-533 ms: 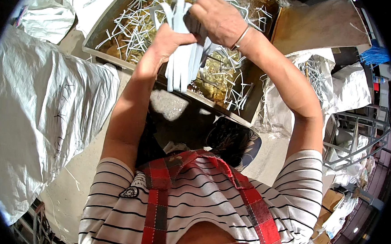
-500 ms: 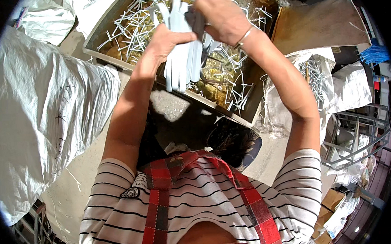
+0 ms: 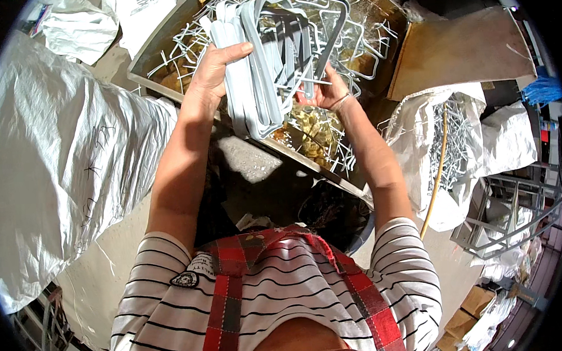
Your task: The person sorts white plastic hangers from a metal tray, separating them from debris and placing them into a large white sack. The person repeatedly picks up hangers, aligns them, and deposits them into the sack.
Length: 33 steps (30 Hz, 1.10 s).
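Holding a stack of white hangers (image 3: 267,60) near the top middle of the frame, the left hand (image 3: 214,76) grips its side; the right hand (image 3: 327,92) pinches it from below, over a tray (image 3: 158,57).

1. hangers (image 3: 267,60) in the bundle: pale grey-white plastic;
2. shirt (image 3: 289,304): white with thin black stripes;
3. apron straps (image 3: 224,295): red plaid, dark checks;
4. big sack (image 3: 55,163): shiny white woven;
5. tray (image 3: 157,48): brownish-gold inside

So the right hand (image 3: 324,92) dropped off the top of the white plastic hanger bundle (image 3: 268,67) and now sits beneath it, and the bundle's fanned open.
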{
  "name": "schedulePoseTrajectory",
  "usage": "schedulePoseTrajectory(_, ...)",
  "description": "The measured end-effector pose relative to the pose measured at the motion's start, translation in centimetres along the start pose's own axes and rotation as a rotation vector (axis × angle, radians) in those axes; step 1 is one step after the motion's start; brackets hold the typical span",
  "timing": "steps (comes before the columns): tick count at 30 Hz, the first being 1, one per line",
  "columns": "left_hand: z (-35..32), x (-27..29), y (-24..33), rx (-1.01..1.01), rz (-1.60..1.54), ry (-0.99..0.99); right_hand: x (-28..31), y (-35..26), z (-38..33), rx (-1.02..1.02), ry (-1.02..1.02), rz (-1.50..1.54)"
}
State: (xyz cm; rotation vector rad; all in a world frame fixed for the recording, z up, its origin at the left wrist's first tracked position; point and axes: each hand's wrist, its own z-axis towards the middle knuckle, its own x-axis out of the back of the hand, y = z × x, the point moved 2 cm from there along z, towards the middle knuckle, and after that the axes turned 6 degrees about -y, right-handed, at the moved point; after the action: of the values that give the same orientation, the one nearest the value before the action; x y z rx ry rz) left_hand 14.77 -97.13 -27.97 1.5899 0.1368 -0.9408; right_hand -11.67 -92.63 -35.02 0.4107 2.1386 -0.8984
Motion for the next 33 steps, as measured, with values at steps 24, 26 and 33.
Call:
schedulePoseTrajectory(24, 0.1, -3.1, -1.7, 0.166, -0.355, -0.045, -12.4, 1.1, 3.8, 1.067, 0.418, -1.241)
schedulePoseTrajectory(26, 0.0, -2.7, -1.7, 0.199, -0.260, 0.027, -12.2, 0.8, 3.9, 1.066, 0.513, -1.481)
schedulePoseTrajectory(33, 0.3, -1.7, -0.4, 0.300, -0.345, 0.003, -16.3, -0.8, -3.6, 0.223, -0.216, -1.746)
